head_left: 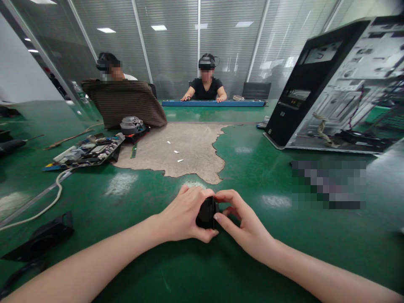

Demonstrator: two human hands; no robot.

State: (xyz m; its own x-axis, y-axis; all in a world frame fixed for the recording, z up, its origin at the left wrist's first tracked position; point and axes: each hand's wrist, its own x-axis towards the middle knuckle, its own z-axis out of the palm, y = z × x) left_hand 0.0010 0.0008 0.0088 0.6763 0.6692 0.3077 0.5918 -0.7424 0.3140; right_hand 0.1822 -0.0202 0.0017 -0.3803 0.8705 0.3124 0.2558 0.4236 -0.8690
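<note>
Between my two hands, low over the green table (164,269), is a small black plastic part (206,213) with a squarish edge on its right side. My left hand (186,214) wraps round its left side, thumb below and fingers above. On its right edge, my right hand (243,223) pinches with thumb and fingertips. What kind of part it is, I cannot make out. A black bracket-like piece with a round opening (41,237) lies to the left of my left forearm.
An open computer case (303,88) stands at the right. At the left lies a circuit board (88,151) near a cooler with a fan (132,125) and a green memory stick (134,150). A torn brown sheet (189,145) covers mid-table. Two people sit across, one behind a long blue bar (214,103).
</note>
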